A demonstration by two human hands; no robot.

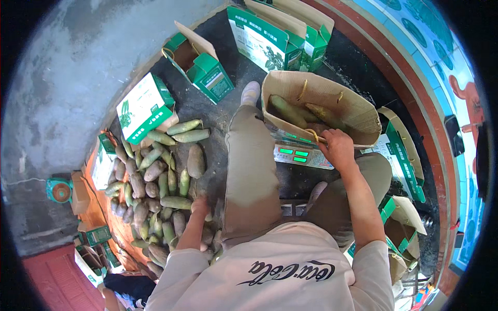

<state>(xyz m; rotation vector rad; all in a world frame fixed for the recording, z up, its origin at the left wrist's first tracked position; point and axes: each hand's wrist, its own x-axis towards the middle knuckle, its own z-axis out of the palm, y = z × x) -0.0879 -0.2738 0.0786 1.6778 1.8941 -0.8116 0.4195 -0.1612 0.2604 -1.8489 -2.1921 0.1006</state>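
Note:
My right hand (338, 148) is closed over the near edge of an open brown-lined carton (358, 111), beside its yellow rope handle (312, 133). Several long green radishes (290, 110) lie inside. Beneath the carton, a weighing scale (303, 155) shows a lit green display. On my left, a large pile of green and purplish-brown radishes (155, 171) covers the floor. My left hand (200, 206) is at the right side of that pile, close to a green radish (176, 202); its fingers are blurred, so I cannot make out a hold.
A small open green carton (207, 78) and larger cartons (262, 39) stand ahead. A white-and-green carton (145, 108) lies beyond the pile. More open cartons (402, 155) line my right. Another person's dark clothing (129, 287) shows at lower left. A green fan-like device (60, 191) sits by the wall.

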